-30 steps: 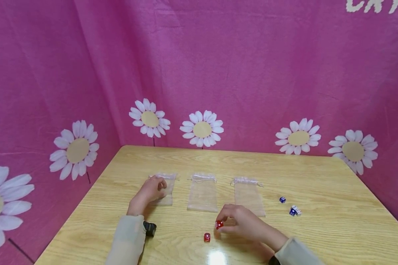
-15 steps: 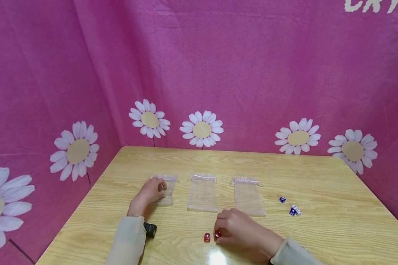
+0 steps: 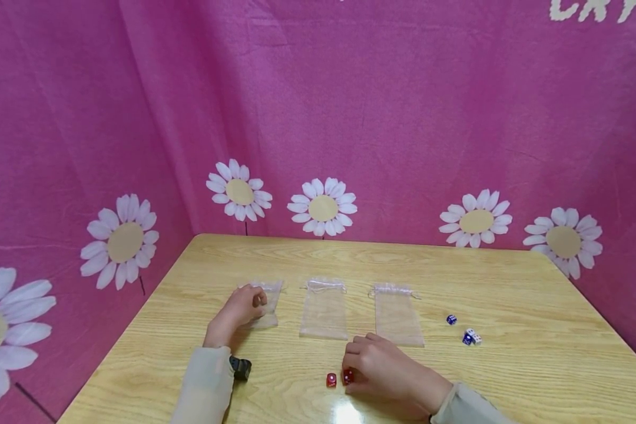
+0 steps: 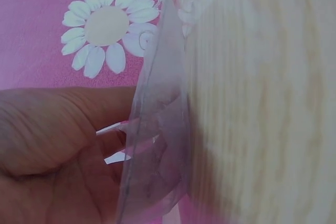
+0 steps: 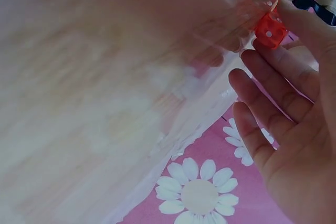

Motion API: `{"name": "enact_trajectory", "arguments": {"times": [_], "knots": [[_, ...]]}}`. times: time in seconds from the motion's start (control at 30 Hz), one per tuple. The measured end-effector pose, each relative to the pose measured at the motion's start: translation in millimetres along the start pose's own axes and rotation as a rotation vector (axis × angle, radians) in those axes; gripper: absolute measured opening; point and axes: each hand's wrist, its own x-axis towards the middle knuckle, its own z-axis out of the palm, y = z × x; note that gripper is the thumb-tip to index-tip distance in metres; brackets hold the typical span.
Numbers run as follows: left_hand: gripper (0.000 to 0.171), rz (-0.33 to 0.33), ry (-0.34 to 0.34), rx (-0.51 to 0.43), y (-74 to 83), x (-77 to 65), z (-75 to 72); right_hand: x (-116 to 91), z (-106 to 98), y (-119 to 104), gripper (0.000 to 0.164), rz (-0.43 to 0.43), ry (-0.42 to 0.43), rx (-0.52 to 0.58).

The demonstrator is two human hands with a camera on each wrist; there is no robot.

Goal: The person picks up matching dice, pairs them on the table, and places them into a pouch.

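Note:
Near the table's front, my right hand (image 3: 376,368) pinches a red die (image 3: 348,376) between thumb and fingertips; the right wrist view shows this red die (image 5: 271,29) at the thumb tip with the other fingers spread loosely. A second red die (image 3: 331,380) lies just left of it. My left hand (image 3: 239,309) is at the leftmost sheer drawstring bag (image 3: 269,321), covering part of it. In the left wrist view the bag's edge (image 4: 157,108) rises between thumb and fingers, which hold it; some fingers show through the mesh.
Two more sheer bags lie flat: a middle bag (image 3: 323,312) and a right bag (image 3: 398,318). Further right are a blue die (image 3: 451,320), another blue die (image 3: 467,338) and white dice (image 3: 474,335) close together. A pink flowered cloth (image 3: 403,118) hangs behind the table.
My right hand has come down toward the front edge with the red die, setting it beside the other red one. The left hand stays put; its bag's lower edge has shifted slightly.

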Motion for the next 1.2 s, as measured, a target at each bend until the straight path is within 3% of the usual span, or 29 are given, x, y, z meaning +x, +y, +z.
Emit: {"name": "enact_trajectory", "arguments": {"times": [0.17,0.3,0.53,0.73,0.83,1.2], "knots": [[0.012,0.014,-0.017,-0.001,0.4,-0.2,-0.2,-1.9,-1.5,1.8,0.019,0.024,-0.011,0.063],[0.011,0.024,-0.016,0.010,1.4,0.1,-0.5,-3.8,-4.4,4.4,0.018,0.090,-0.034,0.180],[0.010,0.031,-0.022,0.039,2.1,0.8,-1.2,-6.9,-5.9,16.5,0.018,0.191,0.008,0.376],[0.004,0.058,0.004,0.051,4.4,-1.4,-3.0,-10.8,-5.5,22.9,0.016,0.382,-0.041,0.576],[0.007,0.067,0.026,0.047,7.9,-2.5,-4.3,-13.1,-5.5,25.1,0.020,0.443,-0.026,0.650],[0.013,0.105,0.107,0.069,22.7,-5.0,-9.5,-17.3,-6.1,32.0,0.024,0.473,0.030,0.685]]}}
